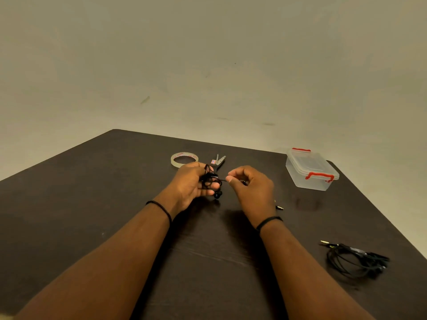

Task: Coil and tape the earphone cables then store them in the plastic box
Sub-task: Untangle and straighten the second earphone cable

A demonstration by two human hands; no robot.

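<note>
My left hand [191, 184] holds a black earphone cable [211, 179] looped around its fingers, with the earbuds dangling below them. My right hand [250, 187] pinches the free end of the same cable between thumb and forefinger, just right of the coil. The cable's jack plug [279, 207] pokes out beyond my right wrist. A clear tape roll [184, 159] lies behind my left hand. The clear plastic box [310, 168], lid shut with red clips, stands at the far right.
Small metal scissors [219, 160] lie beside the tape roll, behind my hands. A second bundle of black earphone cables [357, 259] lies at the near right of the dark table [92, 192]. A plain wall rises behind the table's far edge.
</note>
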